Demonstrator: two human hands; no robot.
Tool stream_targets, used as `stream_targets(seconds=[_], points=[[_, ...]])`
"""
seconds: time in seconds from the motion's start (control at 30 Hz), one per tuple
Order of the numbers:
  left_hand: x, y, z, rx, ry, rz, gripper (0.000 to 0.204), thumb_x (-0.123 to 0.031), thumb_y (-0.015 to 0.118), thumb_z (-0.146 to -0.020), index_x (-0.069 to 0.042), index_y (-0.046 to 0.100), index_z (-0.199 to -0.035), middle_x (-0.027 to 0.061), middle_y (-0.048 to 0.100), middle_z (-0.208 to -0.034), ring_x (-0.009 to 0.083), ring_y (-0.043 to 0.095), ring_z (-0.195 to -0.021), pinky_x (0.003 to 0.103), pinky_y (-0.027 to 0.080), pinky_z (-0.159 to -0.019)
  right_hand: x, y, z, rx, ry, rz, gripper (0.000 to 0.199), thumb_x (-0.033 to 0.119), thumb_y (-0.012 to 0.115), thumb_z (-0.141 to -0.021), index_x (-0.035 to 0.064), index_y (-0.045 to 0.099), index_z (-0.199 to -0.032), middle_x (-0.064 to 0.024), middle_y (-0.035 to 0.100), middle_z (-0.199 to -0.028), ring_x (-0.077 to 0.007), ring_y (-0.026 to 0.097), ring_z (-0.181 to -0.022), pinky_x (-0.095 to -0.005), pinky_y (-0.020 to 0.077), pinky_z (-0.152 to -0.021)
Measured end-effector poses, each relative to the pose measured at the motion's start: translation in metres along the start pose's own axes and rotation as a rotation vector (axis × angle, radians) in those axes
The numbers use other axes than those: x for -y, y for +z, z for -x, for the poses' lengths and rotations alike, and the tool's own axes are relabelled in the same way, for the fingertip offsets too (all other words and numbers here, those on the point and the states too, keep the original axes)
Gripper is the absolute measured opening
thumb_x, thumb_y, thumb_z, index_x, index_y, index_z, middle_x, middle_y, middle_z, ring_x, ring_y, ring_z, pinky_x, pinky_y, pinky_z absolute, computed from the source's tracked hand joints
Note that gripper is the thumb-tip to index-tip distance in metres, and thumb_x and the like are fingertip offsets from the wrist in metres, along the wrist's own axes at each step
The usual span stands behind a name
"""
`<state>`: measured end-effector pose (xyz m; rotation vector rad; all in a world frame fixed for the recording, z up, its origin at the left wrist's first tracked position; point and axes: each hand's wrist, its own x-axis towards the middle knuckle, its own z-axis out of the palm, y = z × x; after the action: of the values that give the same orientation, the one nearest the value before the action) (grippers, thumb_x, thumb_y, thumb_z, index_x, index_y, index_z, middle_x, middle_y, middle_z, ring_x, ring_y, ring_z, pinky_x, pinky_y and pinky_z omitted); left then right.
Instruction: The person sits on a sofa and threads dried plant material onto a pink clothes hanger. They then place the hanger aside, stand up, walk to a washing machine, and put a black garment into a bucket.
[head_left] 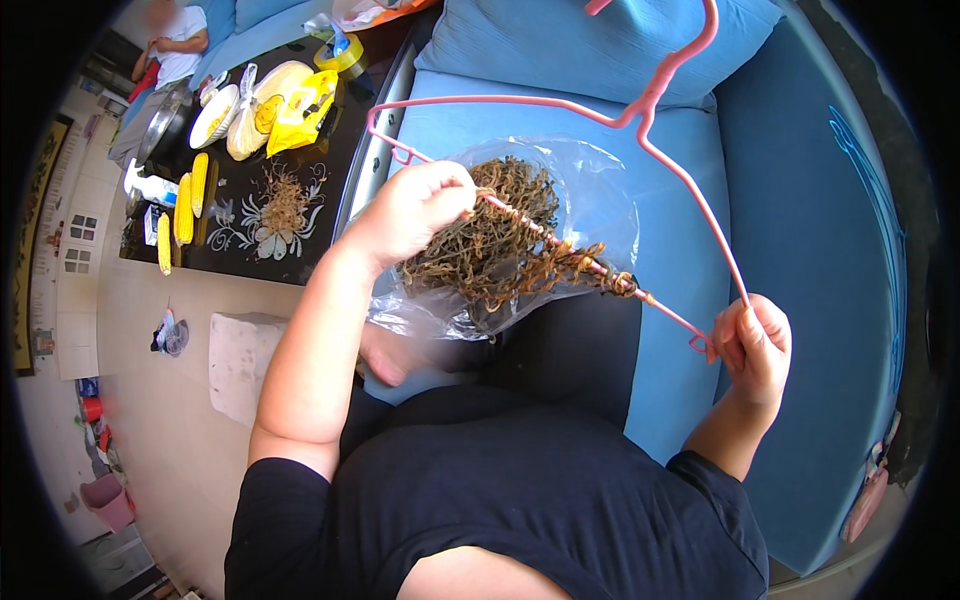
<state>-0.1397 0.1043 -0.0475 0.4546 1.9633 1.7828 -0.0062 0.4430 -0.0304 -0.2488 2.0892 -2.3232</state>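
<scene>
I am sitting on the blue sofa with a pink wire hanger held across my lap. My right hand is low near the sofa's front edge, wrist bent up, fingers curled tight around the hanger's lower corner where the bar ends in a small hook. My left hand is raised, forearm coming up from my left side with the elbow bent, and its fingertips are pinched together on the hanger's lower bar at the top of a bunch of brown stringy strands (they look dried and curly, and I cannot tell exactly what they are). The strands are draped over that bar in a thick row, running from my left fingers down toward the right end, and they hang over a clear plastic bag lying open on my knees against the sofa seat.

Off the sofa's left edge stands a black low table with a floral pattern. Near its far edge lie yellow packets, and along its left edge several cobs of corn. A small heap of the same brown strands sits in its middle. Another person sits beyond the table's far corner.
</scene>
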Motion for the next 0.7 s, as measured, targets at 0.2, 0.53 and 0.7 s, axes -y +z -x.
stream_targets(seconds=[0.2,0.53,0.7], points=[[0.005,0.0,-0.002,0.031,-0.019,-0.045,0.013,-0.014,0.05,-0.085,-0.004,0.054,-0.077,-0.0035,0.048,-0.066,0.0025,0.04,-0.06,0.017,0.032,-0.055,-0.003,-0.003,-0.003,-0.004,0.017,0.009,0.029,0.02,0.045,-0.092,0.002,0.053,-0.07,0.0005,0.04,-0.045,-0.0059,0.033,-0.036,-0.0212,0.0376,-0.041],[0.011,0.003,0.01,-0.134,0.341,0.305,0.016,-0.013,0.04,-0.085,-0.003,0.051,-0.08,-0.0003,0.042,-0.058,0.007,0.034,-0.049,0.021,0.029,-0.047,-0.013,0.0,-0.009,-0.067,0.004,-0.046,0.029,0.018,0.041,-0.093,0.0024,0.052,-0.071,0.0013,0.037,-0.045,-0.0051,0.03,-0.036,-0.0224,0.0391,-0.044],[0.025,0.011,-0.001,-0.24,0.334,-1.101,0.011,-0.011,0.054,-0.08,-0.001,0.058,-0.081,0.0089,0.059,-0.076,0.0209,0.057,-0.071,0.032,0.045,-0.065,-0.013,-0.001,-0.011,-0.04,-0.044,-0.092,0.028,0.018,0.041,-0.092,0.0026,0.051,-0.071,0.0013,0.036,-0.045,-0.0058,0.029,-0.036,-0.0234,0.0389,-0.044]])
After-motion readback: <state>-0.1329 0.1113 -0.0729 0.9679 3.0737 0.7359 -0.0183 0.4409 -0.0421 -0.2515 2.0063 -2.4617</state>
